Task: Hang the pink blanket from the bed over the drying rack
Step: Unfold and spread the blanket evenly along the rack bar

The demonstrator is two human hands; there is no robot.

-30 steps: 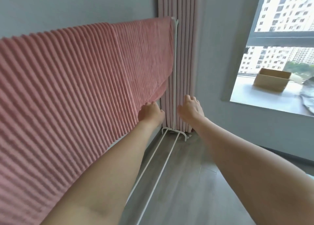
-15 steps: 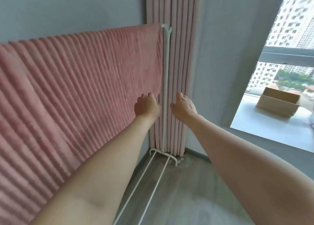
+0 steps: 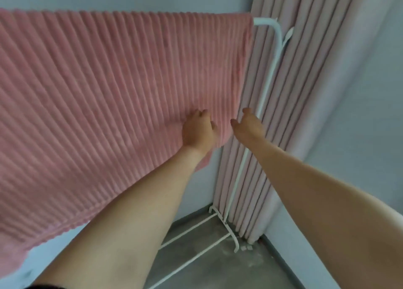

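Fingers (image 3: pixel 201 114) of left hand (image 3: pixel 197 131) pressing pink blanket (image 3: pixel 109 81), right hand (image 3: pixel 247 125) spread open

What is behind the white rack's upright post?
Behind the rack post hang the pleated pink curtain and a grey wall. Whatever lies behind the hanging pink blanket itself is covered.

The ribbed pink fleece blanket (image 3: pixel 113 96) is cut off at the left edge; the white metal drying rack's (image 3: pixel 267 85) top rail is hidden beneath it.
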